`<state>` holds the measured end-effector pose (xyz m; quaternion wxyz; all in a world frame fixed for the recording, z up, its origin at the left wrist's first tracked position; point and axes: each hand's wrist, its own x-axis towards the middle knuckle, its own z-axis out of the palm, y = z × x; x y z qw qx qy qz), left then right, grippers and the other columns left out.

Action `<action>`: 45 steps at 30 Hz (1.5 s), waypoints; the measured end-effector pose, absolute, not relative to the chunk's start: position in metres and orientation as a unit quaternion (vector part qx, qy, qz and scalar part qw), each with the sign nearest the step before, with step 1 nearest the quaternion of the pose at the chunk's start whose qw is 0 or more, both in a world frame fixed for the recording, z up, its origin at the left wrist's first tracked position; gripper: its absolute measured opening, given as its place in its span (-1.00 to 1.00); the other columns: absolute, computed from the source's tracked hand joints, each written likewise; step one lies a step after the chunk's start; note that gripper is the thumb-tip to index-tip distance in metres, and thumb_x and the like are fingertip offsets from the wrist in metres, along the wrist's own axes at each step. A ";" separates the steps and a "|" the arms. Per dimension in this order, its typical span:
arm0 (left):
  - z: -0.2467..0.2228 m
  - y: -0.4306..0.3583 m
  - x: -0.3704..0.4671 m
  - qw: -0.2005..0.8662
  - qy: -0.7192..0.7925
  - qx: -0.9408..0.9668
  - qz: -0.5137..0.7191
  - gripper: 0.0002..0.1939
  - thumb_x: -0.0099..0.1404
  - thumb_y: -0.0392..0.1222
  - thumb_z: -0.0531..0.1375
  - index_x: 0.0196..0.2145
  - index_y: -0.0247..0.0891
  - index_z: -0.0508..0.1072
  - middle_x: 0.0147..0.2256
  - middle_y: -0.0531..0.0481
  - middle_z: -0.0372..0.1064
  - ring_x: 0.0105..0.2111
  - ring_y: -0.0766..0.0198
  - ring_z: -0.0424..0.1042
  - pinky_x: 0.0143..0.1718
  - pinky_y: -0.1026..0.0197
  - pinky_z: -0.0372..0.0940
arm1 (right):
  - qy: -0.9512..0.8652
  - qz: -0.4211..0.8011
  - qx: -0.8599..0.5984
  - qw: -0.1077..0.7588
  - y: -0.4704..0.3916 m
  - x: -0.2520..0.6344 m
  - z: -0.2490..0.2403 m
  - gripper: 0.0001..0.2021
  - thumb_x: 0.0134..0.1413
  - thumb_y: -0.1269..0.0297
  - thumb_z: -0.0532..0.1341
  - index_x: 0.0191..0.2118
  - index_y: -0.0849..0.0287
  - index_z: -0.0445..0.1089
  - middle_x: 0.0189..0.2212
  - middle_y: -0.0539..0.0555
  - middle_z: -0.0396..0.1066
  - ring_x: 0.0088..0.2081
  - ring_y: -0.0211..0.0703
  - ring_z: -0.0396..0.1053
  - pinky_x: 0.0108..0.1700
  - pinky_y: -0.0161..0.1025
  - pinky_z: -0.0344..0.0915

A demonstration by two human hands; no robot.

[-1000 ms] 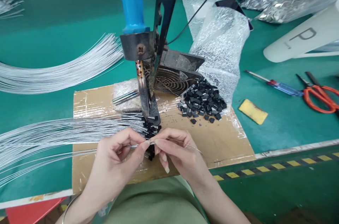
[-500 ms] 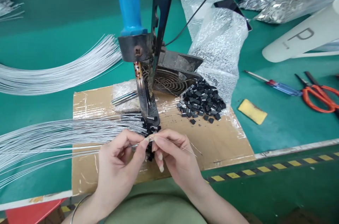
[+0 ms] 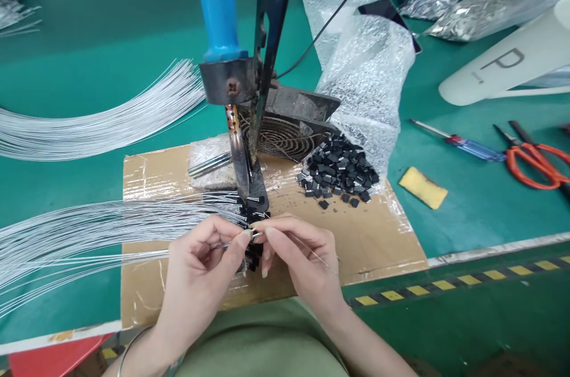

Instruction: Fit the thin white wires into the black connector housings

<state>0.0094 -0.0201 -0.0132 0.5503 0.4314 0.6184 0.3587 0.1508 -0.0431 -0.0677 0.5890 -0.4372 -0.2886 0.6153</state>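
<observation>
My left hand (image 3: 200, 273) is closed in a pinch on a thin white wire, and a few wires trail out leftward behind it. Fingertip to fingertip with it, my right hand (image 3: 307, 258) pinches a thin silvery strand (image 3: 318, 259) that runs back over the palm. Whatever small part sits between the fingertips is mostly hidden. Beneath and behind the fingers lie black connector pieces (image 3: 253, 258) on the ends of a white wire bundle (image 3: 111, 222). Just above hangs a blue-handled soldering iron (image 3: 221, 27), tip down, clamped in a black stand (image 3: 275, 15).
A pile of small black pieces (image 3: 342, 169) lies on the cardboard (image 3: 374, 240) beside a round-grilled fan (image 3: 285, 136). Farther right are bubble wrap (image 3: 365, 80), a yellow sponge (image 3: 423, 187), a screwdriver (image 3: 476, 148) and orange-handled scissors (image 3: 534, 166). Another wire bundle (image 3: 111, 133) curves at left.
My right hand has shifted slightly right, its fingers turned a little, and the strand now lies closer along the hand. My left hand stays nearly in place, still pinching.
</observation>
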 end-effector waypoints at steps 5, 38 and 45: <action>-0.015 -0.019 0.010 0.538 0.621 0.431 0.374 -0.84 0.29 -0.23 0.34 -0.45 -0.25 0.54 -0.60 0.15 0.29 -0.56 0.43 0.14 -0.51 0.36 0.06 | -0.296 0.618 -0.439 0.581 -0.042 0.154 -0.070 -0.88 0.28 0.22 0.38 -0.18 0.02 0.72 -0.38 0.03 0.59 -0.57 -0.34 0.47 -0.48 -0.38 0.48; -0.029 -0.027 -0.010 0.415 0.589 0.620 0.312 -0.88 0.39 -0.20 0.32 -0.34 -0.19 0.60 -0.48 0.06 0.47 -0.55 0.36 0.30 -0.53 0.28 0.14 | -0.193 0.728 -0.424 0.504 -0.035 0.164 -0.064 -0.83 0.04 0.19 0.53 -0.43 0.16 0.66 -0.57 -0.04 0.48 -0.65 -0.34 0.36 -0.64 -0.41 0.36; -0.036 -0.030 -0.008 0.421 0.603 0.594 0.327 -0.91 0.39 -0.18 0.32 -0.31 -0.18 0.59 -0.42 0.02 0.55 -0.46 0.31 0.44 -0.44 0.30 0.27 | -0.184 0.729 -0.420 0.508 -0.035 0.161 -0.063 -0.83 0.04 0.16 0.52 -0.39 0.15 0.68 -0.55 -0.02 0.52 -0.65 -0.33 0.36 -0.64 -0.39 0.38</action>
